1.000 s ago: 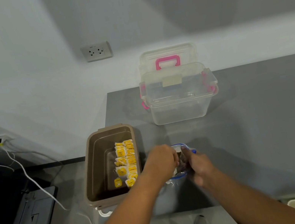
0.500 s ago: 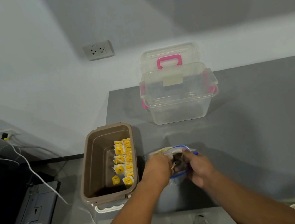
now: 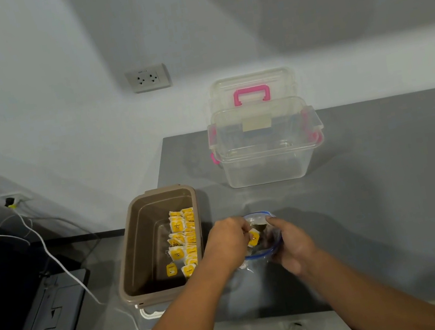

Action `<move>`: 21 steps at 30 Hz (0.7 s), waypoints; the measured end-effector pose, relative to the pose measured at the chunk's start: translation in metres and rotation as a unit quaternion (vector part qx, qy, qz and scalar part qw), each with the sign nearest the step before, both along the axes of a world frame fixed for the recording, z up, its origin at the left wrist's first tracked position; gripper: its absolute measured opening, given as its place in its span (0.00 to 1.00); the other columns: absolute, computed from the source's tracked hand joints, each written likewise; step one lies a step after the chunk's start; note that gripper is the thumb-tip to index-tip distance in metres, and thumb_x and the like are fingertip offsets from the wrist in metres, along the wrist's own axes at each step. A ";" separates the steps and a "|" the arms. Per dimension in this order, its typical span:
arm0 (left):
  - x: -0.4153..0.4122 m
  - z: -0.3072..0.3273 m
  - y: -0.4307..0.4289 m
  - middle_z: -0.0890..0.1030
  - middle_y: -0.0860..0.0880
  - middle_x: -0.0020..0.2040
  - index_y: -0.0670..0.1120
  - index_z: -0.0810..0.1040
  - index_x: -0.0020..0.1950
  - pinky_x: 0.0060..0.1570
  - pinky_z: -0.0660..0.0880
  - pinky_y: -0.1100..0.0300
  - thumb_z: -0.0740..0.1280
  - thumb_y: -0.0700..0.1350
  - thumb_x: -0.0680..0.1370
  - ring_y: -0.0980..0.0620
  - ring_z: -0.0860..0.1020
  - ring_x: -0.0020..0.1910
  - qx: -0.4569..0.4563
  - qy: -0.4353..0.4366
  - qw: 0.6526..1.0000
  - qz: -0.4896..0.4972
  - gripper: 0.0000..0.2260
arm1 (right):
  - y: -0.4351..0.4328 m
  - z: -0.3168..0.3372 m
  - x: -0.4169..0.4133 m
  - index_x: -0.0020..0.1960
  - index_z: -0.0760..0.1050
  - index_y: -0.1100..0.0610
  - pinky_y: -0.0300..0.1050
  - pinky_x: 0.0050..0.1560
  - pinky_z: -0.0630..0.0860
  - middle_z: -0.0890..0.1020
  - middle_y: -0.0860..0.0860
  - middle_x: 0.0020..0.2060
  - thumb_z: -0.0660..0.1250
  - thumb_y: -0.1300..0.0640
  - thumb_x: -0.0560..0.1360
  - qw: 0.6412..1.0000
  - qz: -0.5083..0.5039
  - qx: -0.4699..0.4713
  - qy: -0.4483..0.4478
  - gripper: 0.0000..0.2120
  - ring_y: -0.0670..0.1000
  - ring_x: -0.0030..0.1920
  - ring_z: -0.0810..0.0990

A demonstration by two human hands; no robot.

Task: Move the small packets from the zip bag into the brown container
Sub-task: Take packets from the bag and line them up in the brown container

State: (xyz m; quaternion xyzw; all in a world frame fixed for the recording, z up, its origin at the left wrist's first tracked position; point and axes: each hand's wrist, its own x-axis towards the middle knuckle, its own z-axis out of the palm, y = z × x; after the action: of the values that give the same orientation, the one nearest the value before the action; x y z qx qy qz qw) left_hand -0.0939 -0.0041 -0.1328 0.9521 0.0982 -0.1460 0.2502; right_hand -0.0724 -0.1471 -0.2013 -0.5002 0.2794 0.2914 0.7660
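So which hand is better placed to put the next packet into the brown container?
Left. The left hand pinches a packet and is nearer the brown container; the right hand holds the zip bag.

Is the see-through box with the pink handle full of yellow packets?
No, the see-through box holds no yellow packets; they lie in the brown container.

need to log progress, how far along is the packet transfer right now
Done: rows of yellow packets already lie along the right side of the brown container. In hand: the left hand pinches one packet at the mouth of the zip bag, which the right hand holds open. Left: that packet must go over; the bag seems to hold more, count unclear.
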 end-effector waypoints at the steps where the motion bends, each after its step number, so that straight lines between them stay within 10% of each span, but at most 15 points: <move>1: 0.001 0.000 0.000 0.84 0.48 0.51 0.51 0.83 0.57 0.54 0.80 0.54 0.69 0.47 0.80 0.50 0.82 0.49 0.007 0.004 1.000 -0.006 0.08 | 0.000 0.002 0.001 0.68 0.75 0.61 0.53 0.46 0.83 0.85 0.61 0.57 0.68 0.52 0.78 1.000 -0.005 0.013 -0.001 0.21 0.63 0.57 0.84; 9: 0.005 -0.002 0.001 0.83 0.47 0.53 0.50 0.83 0.55 0.54 0.80 0.53 0.68 0.41 0.79 0.48 0.82 0.50 0.051 0.009 0.998 -0.033 0.08 | 0.004 0.006 0.002 0.60 0.82 0.61 0.61 0.62 0.78 0.86 0.61 0.53 0.65 0.49 0.79 1.000 0.016 0.006 0.002 0.18 0.63 0.54 0.84; 21: 0.010 0.007 0.016 0.83 0.50 0.49 0.51 0.82 0.52 0.51 0.80 0.55 0.67 0.43 0.80 0.51 0.81 0.47 0.020 -0.044 0.998 -0.039 0.05 | 0.014 0.014 0.002 0.52 0.81 0.57 0.63 0.56 0.81 0.87 0.57 0.46 0.67 0.44 0.80 0.990 0.011 -0.136 -0.027 0.16 0.60 0.49 0.86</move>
State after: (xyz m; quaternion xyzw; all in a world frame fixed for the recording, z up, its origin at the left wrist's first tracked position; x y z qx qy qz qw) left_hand -0.0837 0.0120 -0.1256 0.9655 0.0528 -0.1121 0.2292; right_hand -0.0702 -0.1331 -0.1868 -0.6108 0.2900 0.2450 0.6948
